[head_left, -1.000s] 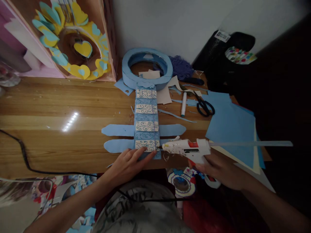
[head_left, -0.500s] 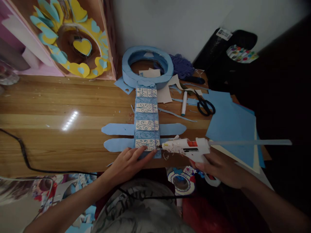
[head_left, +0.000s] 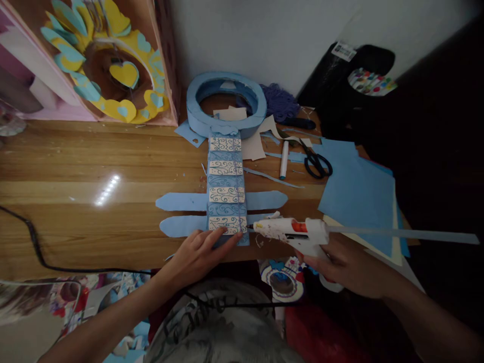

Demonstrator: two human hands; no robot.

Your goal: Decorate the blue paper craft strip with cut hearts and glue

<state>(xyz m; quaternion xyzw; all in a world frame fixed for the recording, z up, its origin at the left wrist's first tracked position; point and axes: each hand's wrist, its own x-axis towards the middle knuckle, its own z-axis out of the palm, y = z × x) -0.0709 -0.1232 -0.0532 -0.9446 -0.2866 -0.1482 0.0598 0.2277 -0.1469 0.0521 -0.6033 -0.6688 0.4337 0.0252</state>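
Note:
My right hand point(head_left: 340, 262) is wrapped round the grip of a white hot glue gun point(head_left: 295, 232), with a long glue stick point(head_left: 408, 233) poking out of its back. The gun's nozzle points left, close to the right edge of a blue strip point(head_left: 227, 208) with white patterned bands. A thin purple cord runs lengthwise along the strip's right side. My left hand point(head_left: 200, 252) lies at the near end of this strip, fingers stretched out and fingertips on the lowest patterned band point(head_left: 223, 224). Two blue pointed paper pieces point(head_left: 181, 201) cross beneath the strip.
A blue oval ring point(head_left: 196, 113) joins the strip's far end. Purple yarn point(head_left: 282, 103), a marker point(head_left: 284, 160), black scissors point(head_left: 318, 165) and blue sheets point(head_left: 359, 191) lie to the right. A box with a yellow heart wreath point(head_left: 130, 111) stands back left. A black cable point(head_left: 36, 242) crosses the left side.
The glue gun's nozzle has drawn slightly back from the strip, and its glue stick tilts lower at the right. My left hand stays in place; the view has shifted a little.

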